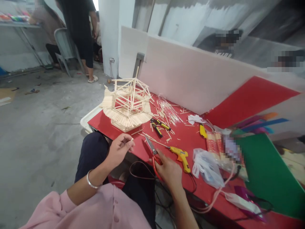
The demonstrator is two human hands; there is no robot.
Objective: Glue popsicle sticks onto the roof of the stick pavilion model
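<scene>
My left hand (121,149) pinches a short piece of pale wooden stick (132,139) between thumb and fingertips, just off the table's near edge. In my right hand (168,168) is a pair of scissors (151,145) with red handles, the blades pointing up and away from me. Beyond my left hand stands a model pavilion (131,101) built of thin wooden sticks, with a flared roof edge of close-set sticks and an open frame on top. Yellow-and-black pliers (159,126) lie beside it. A yellow glue gun (180,156) rests right of the scissors.
Loose sticks (168,119) and a clear plastic bag litter the red tabletop (140,149). To the right are a crumpled plastic bag (207,167), cables and a green board (274,175). White panels (176,70) rise behind. Other people (78,28) are in the background.
</scene>
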